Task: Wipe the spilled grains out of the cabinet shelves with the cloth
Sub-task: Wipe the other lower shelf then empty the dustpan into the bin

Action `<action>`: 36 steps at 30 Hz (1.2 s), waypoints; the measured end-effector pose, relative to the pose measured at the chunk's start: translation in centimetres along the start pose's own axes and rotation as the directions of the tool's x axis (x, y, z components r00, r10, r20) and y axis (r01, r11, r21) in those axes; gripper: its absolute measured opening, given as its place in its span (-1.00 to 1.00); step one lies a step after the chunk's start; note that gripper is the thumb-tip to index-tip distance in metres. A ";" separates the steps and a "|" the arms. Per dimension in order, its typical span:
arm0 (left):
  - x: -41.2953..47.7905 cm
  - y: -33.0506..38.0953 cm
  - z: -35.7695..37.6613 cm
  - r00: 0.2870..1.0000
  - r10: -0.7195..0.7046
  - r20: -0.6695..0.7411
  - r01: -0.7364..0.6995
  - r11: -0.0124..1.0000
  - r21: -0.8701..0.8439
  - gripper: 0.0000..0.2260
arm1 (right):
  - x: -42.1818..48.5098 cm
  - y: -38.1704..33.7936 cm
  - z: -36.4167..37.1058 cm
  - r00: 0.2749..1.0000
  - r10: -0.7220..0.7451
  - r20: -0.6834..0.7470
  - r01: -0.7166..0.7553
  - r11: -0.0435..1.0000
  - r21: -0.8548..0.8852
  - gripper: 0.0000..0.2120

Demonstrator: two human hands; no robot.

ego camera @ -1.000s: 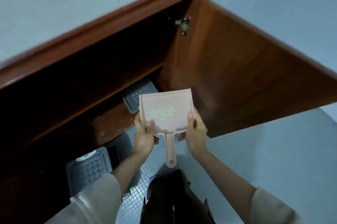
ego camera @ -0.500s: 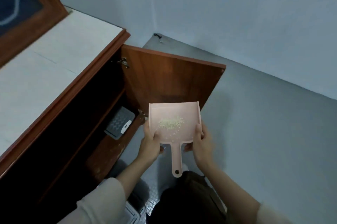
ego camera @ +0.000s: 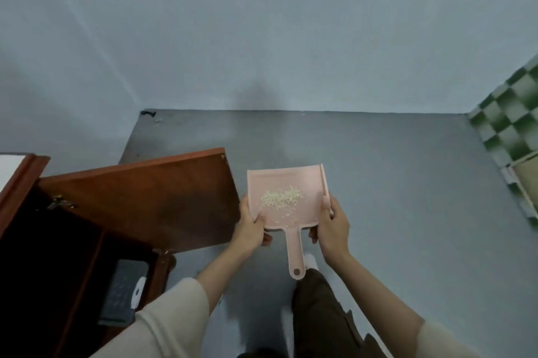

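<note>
We see both hands out in front of the person, holding a pink dustpan (ego camera: 286, 212) between them, level above the grey floor (ego camera: 407, 183). The left hand (ego camera: 250, 229) grips the pan's left edge, thumb laid on the inner surface and fingers curled underneath. The right hand (ego camera: 332, 229) grips the right edge the same way, thumb along the raised side wall, fingers tucked below. The pan's handle (ego camera: 294, 252) points back toward the person's body, passing between the two wrists, and neither hand touches it.

The spilled grains (ego camera: 281, 199) lie in a loose pale heap in the middle of the pan, just ahead of both thumbs, with a few strays scattered nearer the handle.

The wooden cabinet (ego camera: 17, 183) stands to the left of the hands, its door (ego camera: 145, 197) swung open so that the door's free edge comes just beside the left hand. We cannot make out grains inside, since the interior is dark; a dark ribbed object (ego camera: 125, 290) lies in there, below and left of the left wrist.

Well off to the right of the right hand, a green checkered surface (ego camera: 512, 130) meets the floor, and a pale wall (ego camera: 262, 37) rises beyond the pan
</note>
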State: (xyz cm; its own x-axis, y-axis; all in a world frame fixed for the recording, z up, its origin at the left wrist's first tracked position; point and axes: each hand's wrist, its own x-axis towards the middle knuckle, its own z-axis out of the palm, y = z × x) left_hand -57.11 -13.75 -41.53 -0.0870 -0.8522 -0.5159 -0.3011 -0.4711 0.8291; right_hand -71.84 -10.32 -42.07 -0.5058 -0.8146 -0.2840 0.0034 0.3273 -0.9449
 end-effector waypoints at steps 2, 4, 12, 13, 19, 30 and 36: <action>1.9 2.0 1.5 1.000 0.020 0.010 -0.020 1.000 0.014 -0.55 | 2.5 -1.0 -0.9 1.000 -0.022 -0.001 0.022 1.000 0.000 -0.79; 4.4 3.8 3.4 0.999 0.042 0.006 -0.042 0.999 0.001 -0.58 | 5.8 -2.1 -2.0 1.000 -0.031 -0.002 0.031 0.999 0.011 -0.78; 15.7 10.4 10.9 0.995 -0.019 -0.097 0.008 0.994 -0.112 -0.62 | 22.4 -5.1 -4.6 0.995 -0.005 0.102 0.010 0.999 -0.046 -0.73; 16.9 11.2 11.5 0.993 -0.030 -0.118 0.014 0.991 -0.136 -0.61 | 24.4 -5.6 -4.7 0.992 -0.005 0.125 0.013 0.998 -0.068 -0.71; 22.3 14.1 12.3 0.972 -0.085 -0.218 0.030 0.969 -0.245 -0.60 | 33.2 -7.8 -2.6 0.950 -0.008 0.313 0.049 0.991 -0.124 -0.64; 29.9 14.9 7.1 0.866 -0.220 -0.449 0.021 0.913 -0.406 -0.63 | 41.5 -10.6 9.3 0.792 -0.037 0.610 0.216 0.950 -0.223 -0.66; 32.0 14.8 4.5 0.767 -0.362 -0.530 0.056 0.860 -0.507 -0.62 | 43.7 -11.4 15.6 0.677 -0.013 0.736 0.309 0.913 -0.268 -0.65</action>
State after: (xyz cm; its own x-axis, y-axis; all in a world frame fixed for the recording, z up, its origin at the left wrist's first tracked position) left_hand -68.63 -47.01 -46.75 0.5456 -0.6033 -0.5816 0.2170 -0.5686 0.7935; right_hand -80.50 -57.17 -46.24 0.2928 -0.9079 -0.3000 -0.3844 0.1755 -0.9063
